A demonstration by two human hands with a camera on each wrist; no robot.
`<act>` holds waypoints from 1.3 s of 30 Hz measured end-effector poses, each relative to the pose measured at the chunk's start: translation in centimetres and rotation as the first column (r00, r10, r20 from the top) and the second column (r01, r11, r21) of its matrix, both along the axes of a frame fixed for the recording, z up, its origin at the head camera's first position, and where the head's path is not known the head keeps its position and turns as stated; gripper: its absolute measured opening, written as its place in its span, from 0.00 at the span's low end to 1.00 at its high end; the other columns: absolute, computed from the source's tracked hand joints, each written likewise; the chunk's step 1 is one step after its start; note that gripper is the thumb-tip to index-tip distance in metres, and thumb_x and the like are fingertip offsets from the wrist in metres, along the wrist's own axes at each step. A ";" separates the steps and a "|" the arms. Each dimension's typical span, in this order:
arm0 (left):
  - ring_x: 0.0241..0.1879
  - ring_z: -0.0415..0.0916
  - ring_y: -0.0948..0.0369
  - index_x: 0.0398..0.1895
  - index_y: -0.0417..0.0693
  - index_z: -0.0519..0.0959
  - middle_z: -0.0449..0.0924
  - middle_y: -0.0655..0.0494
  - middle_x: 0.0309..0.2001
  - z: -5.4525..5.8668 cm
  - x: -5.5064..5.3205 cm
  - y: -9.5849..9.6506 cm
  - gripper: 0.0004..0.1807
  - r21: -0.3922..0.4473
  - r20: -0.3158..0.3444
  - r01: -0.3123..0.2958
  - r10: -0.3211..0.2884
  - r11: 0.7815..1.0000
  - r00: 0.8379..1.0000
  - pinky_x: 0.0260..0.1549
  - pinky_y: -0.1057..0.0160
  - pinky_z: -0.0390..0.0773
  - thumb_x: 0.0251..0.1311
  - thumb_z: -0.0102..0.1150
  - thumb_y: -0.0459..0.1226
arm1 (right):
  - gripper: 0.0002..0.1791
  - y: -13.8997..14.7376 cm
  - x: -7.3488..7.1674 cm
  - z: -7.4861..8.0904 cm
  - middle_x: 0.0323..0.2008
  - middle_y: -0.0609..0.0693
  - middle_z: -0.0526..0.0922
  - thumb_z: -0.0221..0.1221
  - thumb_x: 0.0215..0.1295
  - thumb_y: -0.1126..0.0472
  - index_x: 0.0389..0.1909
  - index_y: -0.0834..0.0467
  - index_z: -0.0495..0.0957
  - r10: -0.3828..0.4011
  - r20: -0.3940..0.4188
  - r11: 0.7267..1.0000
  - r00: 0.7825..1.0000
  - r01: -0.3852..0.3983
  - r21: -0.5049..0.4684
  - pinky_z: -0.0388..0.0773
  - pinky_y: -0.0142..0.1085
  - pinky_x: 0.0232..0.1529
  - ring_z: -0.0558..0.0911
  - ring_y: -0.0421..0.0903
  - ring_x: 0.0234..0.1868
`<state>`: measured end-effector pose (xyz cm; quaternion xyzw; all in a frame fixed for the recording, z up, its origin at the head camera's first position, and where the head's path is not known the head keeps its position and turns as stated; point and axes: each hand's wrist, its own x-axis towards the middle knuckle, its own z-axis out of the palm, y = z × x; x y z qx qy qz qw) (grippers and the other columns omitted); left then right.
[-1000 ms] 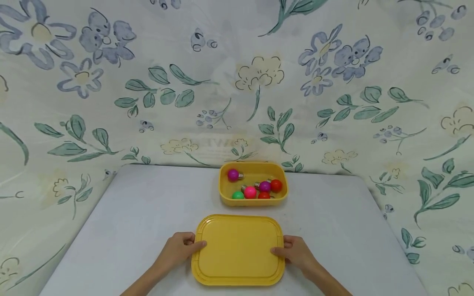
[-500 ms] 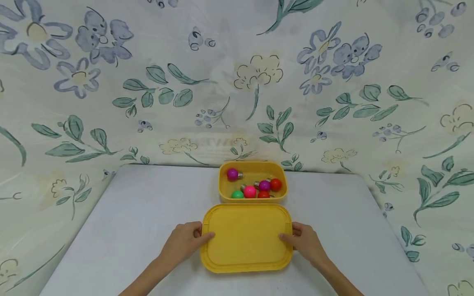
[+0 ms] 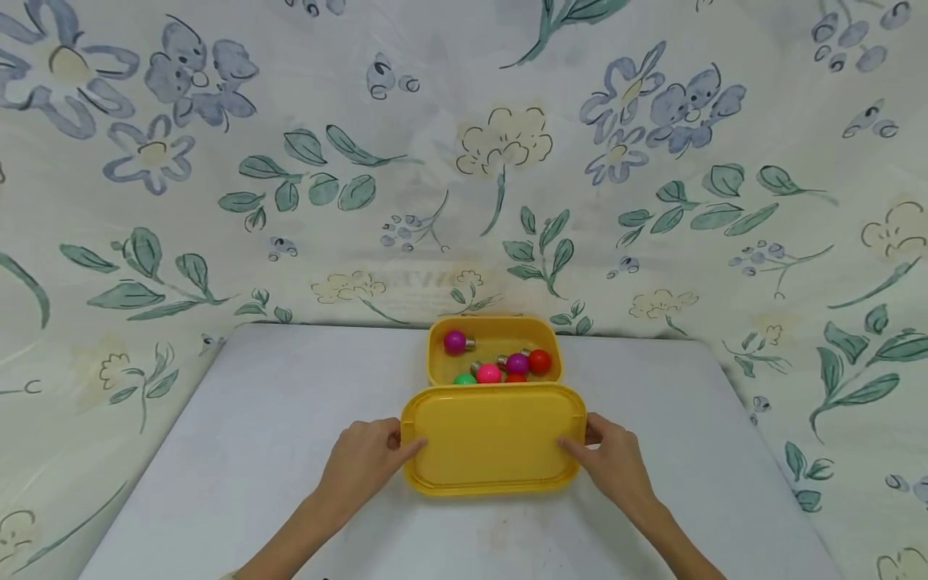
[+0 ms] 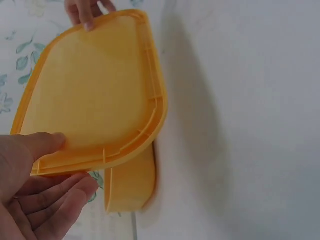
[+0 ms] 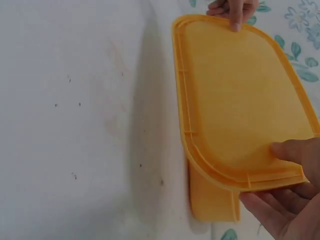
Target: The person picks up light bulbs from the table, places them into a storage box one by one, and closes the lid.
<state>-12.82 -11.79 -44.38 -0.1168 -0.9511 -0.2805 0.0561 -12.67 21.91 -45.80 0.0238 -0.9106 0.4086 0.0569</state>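
A yellow rectangular lid [image 3: 496, 439] with rounded corners is held up off the table between both hands, its far edge overlapping the near rim of a yellow box [image 3: 441, 354]. My left hand [image 3: 366, 459] pinches the lid's left edge, thumb on the face and fingers behind. On the opposite edge my right hand [image 3: 615, 459] grips it the same way. Inside the box lie several small coloured bulbs with metal bases, among them a purple bulb [image 3: 455, 342], a pink bulb [image 3: 489, 373] and a red bulb [image 3: 540, 362]. The lid partly covers a green bulb [image 3: 464, 379] from view.
Under everything is a white table [image 3: 290, 403], and the box stands near its back edge. Behind it rises a floral-patterned cloth [image 3: 406, 161]. Small dark specks dot the tabletop in the right wrist view.
Both hands have carried the lid forward and slightly right, up to the box. It has tilted, so it looks shallower now. The box has stayed in place.
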 end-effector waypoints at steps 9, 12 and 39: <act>0.13 0.60 0.71 0.18 0.44 0.78 0.71 0.63 0.13 0.2 -0.1 0.7 0.18 0.004 -0.255 0.046 -0.043 0.999 0.966 0.13 0.73 0.67 0.55 0.74 0.44 | 0.18 0.1 0.7 0.8 0.36 0.56 0.86 0.73 0.57 0.61 0.42 0.66 0.79 -0.009 -0.263 0.990 0.965 0.046 0.133 0.85 0.38 0.31 0.87 0.52 0.34; 0.13 0.61 0.72 0.17 0.44 0.77 0.73 0.62 0.13 0.1 -0.1 0.8 0.17 0.004 -0.348 0.046 -0.042 0.999 0.937 0.13 0.74 0.66 0.52 0.76 0.41 | 0.19 0.0 0.9 0.9 0.35 0.56 0.85 0.75 0.55 0.61 0.42 0.65 0.78 -0.010 -0.345 0.975 0.939 0.086 0.205 0.85 0.40 0.31 0.87 0.52 0.34; 0.13 0.75 0.60 0.27 0.35 0.83 0.81 0.50 0.19 0.2 -0.8 1.8 0.18 -0.074 -0.548 -0.042 -0.006 0.996 0.836 0.14 0.68 0.76 0.45 0.81 0.40 | 0.21 -0.3 0.0 1.4 0.32 0.59 0.86 0.75 0.53 0.60 0.41 0.64 0.77 -0.010 -0.451 0.942 0.892 0.160 0.294 0.85 0.46 0.31 0.87 0.55 0.30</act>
